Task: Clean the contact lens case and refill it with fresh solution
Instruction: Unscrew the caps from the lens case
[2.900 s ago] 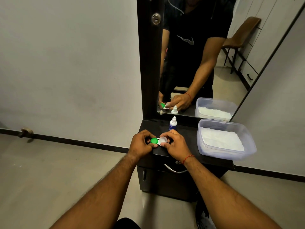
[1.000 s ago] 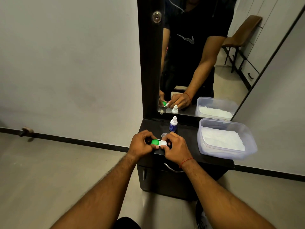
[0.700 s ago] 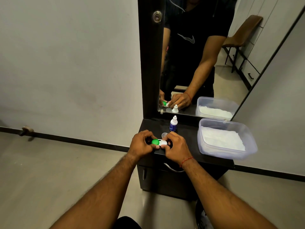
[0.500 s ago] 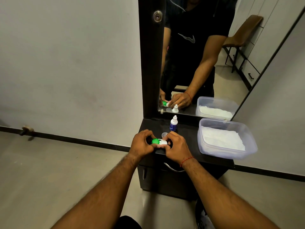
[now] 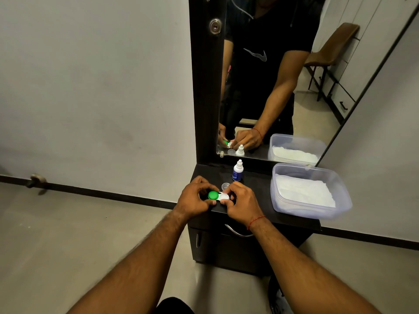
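Dark table (image 5: 256, 189) | gripping lens case (image 5: 223, 196) with left hand (image 5: 195, 196) and right hand (image 5: 240, 200) | clear cap (image 5: 225, 185) off, green cap (image 5: 213, 195) on | refill likely pending

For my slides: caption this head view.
Left hand and right hand grip a contact lens case above a dark vanity, solution bottle behind.

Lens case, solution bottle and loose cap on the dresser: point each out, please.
lens case (image 5: 218, 196): head view, its middle, where the green lid meets the white side.
solution bottle (image 5: 237, 174): head view, on the blue label.
loose cap (image 5: 225, 185): head view, on its clear top.
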